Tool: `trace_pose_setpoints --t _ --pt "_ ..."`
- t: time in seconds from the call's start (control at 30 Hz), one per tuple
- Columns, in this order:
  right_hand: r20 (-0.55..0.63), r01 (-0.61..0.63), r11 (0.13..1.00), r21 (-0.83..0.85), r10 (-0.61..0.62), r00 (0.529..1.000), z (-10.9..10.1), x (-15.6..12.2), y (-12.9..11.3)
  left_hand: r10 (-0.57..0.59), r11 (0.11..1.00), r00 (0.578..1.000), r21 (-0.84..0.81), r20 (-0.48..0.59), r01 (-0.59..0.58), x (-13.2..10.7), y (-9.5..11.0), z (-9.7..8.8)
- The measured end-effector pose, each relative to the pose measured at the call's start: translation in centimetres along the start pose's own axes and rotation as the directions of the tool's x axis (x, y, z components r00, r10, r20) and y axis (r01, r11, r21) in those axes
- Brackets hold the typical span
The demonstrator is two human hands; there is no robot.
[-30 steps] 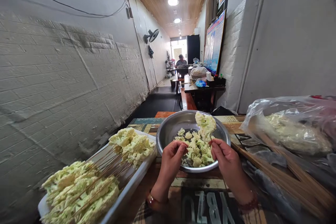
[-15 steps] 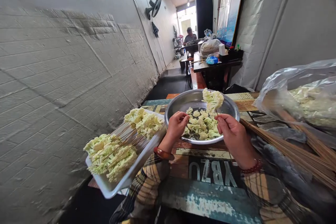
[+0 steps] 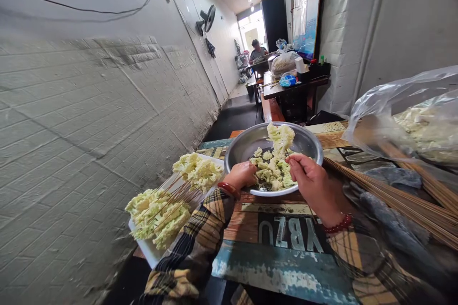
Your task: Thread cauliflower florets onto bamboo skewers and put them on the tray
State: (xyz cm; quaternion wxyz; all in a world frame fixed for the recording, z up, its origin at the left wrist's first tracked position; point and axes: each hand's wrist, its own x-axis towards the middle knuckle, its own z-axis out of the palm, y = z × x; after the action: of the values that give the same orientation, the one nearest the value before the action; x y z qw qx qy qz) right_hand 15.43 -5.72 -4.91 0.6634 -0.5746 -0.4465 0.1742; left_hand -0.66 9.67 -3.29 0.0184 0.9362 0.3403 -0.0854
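My right hand (image 3: 309,178) pinches a thin skewer with cauliflower florets (image 3: 281,138) threaded on its upper end, held above the bowl. My left hand (image 3: 243,175) reaches over the near-left rim of the metal bowl (image 3: 238,145), at the loose cauliflower pieces (image 3: 274,174) inside. The back of that hand hides its fingertips, so whether it grips a piece does not show. To the left, a white tray (image 3: 146,248) carries finished-looking cauliflower skewers (image 3: 157,217) in two clusters, their sticks (image 3: 177,188) crossing between them.
Bundles of bare wooden skewers (image 3: 390,200) lie at the right beside a clear plastic bag (image 3: 372,105) of cauliflower. A brick-patterned wall (image 3: 71,152) runs along the left. Further back, a dark table (image 3: 275,90) holds bags, and a person (image 3: 257,52) sits beyond it.
My left hand has lowered into the bowl, turning its back upward. The skewer in my right hand has shifted slightly left. The view has tilted a little.
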Motion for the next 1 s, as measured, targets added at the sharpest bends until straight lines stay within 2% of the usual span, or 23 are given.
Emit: trace_pose_setpoints --t 0.23,0.37,0.47,0.6,0.7,0.83,0.9,1.0 --pt "0.012 -0.015 1.0 -0.011 0.015 1.0 -0.2 -0.1 -0.5 -0.056 0.964 0.996 -0.263 -0.071 0.035 1.5 -0.6 -0.2" --pt "0.015 -0.026 1.0 -0.003 0.026 1.0 -0.3 -0.1 -0.6 -0.131 0.882 0.988 -0.465 -0.08 0.079 2.0 -1.1 -0.6" --pt "0.021 -0.033 0.999 0.0 0.033 0.999 -0.3 -0.1 -0.7 -0.182 0.803 0.98 -0.587 -0.08 0.101 2.3 -0.8 -0.7" --pt "0.025 -0.05 0.999 -0.013 0.051 0.998 -0.4 -0.2 -0.8 -0.223 0.71 0.971 -0.698 -0.09 0.099 3.1 0.0 -0.7" --pt "0.014 -0.062 0.998 -0.023 0.062 0.998 -0.5 -0.2 -0.9 -0.247 0.673 0.958 -0.737 -0.146 0.061 3.8 0.2 -0.8" --pt "-0.002 -0.082 0.996 -0.039 0.082 0.997 -0.5 -0.2 -1.1 -0.234 0.718 0.94 -0.696 -0.247 -0.005 4.3 0.1 -1.1" --pt "0.0 -0.089 0.995 -0.041 0.089 0.996 -0.5 -0.3 -1.1 -0.161 0.768 0.953 -0.639 -0.258 -0.043 4.1 0.1 -1.1" --pt "0.002 -0.091 0.995 -0.032 0.091 0.996 -0.4 -0.3 -0.9 -0.006 0.837 0.976 -0.535 -0.219 -0.115 3.7 0.5 -0.8"
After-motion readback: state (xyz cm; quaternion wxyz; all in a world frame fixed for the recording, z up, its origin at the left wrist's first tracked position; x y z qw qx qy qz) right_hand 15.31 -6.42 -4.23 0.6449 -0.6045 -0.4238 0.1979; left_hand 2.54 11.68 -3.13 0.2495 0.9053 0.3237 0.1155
